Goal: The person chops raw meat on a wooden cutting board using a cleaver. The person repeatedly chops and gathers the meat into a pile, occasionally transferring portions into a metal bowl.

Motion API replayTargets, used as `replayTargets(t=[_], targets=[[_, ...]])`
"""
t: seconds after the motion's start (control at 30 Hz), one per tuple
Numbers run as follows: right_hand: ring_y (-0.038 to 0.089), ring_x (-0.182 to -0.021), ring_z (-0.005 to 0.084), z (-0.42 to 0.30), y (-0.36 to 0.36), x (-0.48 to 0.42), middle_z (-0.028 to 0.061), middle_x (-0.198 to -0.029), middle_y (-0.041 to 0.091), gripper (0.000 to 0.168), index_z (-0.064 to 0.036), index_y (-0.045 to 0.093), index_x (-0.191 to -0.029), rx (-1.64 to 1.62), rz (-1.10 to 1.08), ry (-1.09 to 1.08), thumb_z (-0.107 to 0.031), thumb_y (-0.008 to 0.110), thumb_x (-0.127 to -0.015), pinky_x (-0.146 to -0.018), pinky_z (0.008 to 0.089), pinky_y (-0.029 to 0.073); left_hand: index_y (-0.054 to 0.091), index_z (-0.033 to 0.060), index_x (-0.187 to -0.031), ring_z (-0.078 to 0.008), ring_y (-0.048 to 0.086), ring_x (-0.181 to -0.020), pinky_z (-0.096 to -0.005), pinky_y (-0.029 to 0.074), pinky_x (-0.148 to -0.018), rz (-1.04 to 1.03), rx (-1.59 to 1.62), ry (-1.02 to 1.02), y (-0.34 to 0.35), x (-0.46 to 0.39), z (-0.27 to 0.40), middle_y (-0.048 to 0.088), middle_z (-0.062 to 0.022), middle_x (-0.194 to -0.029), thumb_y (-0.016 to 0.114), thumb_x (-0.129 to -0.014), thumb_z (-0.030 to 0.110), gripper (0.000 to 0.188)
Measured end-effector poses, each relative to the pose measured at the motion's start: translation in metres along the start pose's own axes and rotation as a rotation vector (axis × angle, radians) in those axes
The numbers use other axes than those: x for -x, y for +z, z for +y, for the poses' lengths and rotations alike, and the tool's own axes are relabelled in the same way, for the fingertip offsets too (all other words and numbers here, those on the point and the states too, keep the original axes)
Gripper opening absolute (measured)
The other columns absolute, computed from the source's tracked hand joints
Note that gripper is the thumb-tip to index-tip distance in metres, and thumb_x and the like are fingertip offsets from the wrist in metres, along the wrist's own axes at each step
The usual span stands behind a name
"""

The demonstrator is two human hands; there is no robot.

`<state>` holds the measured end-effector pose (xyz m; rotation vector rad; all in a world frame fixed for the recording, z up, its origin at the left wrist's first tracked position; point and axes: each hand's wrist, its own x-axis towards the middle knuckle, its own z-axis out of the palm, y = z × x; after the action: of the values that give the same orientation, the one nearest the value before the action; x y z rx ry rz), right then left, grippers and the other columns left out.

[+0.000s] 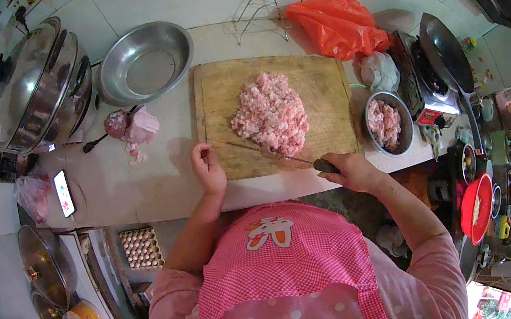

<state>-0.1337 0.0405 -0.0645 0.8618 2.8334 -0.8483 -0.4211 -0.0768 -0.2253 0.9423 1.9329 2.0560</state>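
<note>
A mound of pale pink minced meat [271, 113] lies on a wooden cutting board [326, 99]. My right hand [349, 171] grips the dark handle of a knife [302, 159], whose blade is seen edge-on and reaches left along the near side of the meat. At the board's left edge is my left hand [208, 167], its fingers curled; whether they hold anything is not clear. To the right of the board, a metal bowl [410, 129] contains more pink meat [384, 124].
A wide metal basin [147, 64] stands behind left, near a phone [64, 193] and large steamer pots [34, 88]. Behind right are a wire rack [259, 15], a red plastic bag [337, 23] and a portable gas stove [430, 103] with a wok [445, 52].
</note>
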Motion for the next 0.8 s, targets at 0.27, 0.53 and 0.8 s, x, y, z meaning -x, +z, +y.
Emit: replayTargets(t=[0.27,0.53,0.8], targets=[[0.061,-0.069,0.0322,0.010,-0.008,-0.013,0.0141,-0.081,0.062,0.030,-0.007,0.054,-0.100,0.184,0.191,-0.014,-0.027,0.061,-0.080,-0.058,0.0397,0.048,0.050,0.0033,-0.092,-0.0134,0.049,-0.079,-0.0249,0.042,-0.071,-0.025,-0.075,-0.003,0.005,0.000,0.014,0.049,-0.0049,-0.088,0.048,-0.082,-0.003,0.012],[0.058,-0.069,0.0386,0.038,-0.015,-0.035,0.0217,-0.075,0.059,0.031,-0.004,0.052,-0.094,0.011,0.184,0.186,-0.032,0.057,-0.083,-0.058,0.0440,0.046,0.051,0.0036,-0.092,-0.0132,0.049,-0.076,-0.0248,0.042,-0.070,-0.032,-0.072,-0.025,0.008,0.002,-0.001,0.052,-0.0056,-0.087,0.050,-0.082,-0.002,0.012],[0.053,-0.054,0.0206,-0.005,-0.067,-0.017,0.0087,-0.062,0.053,0.029,-0.002,0.050,-0.100,-0.422,0.192,0.347,-0.026,0.057,-0.085,-0.052,0.0334,0.044,0.050,0.0033,-0.094,-0.0093,0.048,-0.078,-0.0227,0.041,-0.072,-0.097,-0.036,-0.087,0.006,0.005,-0.002,0.050,-0.0019,-0.087,0.052,-0.084,0.002,0.010]])
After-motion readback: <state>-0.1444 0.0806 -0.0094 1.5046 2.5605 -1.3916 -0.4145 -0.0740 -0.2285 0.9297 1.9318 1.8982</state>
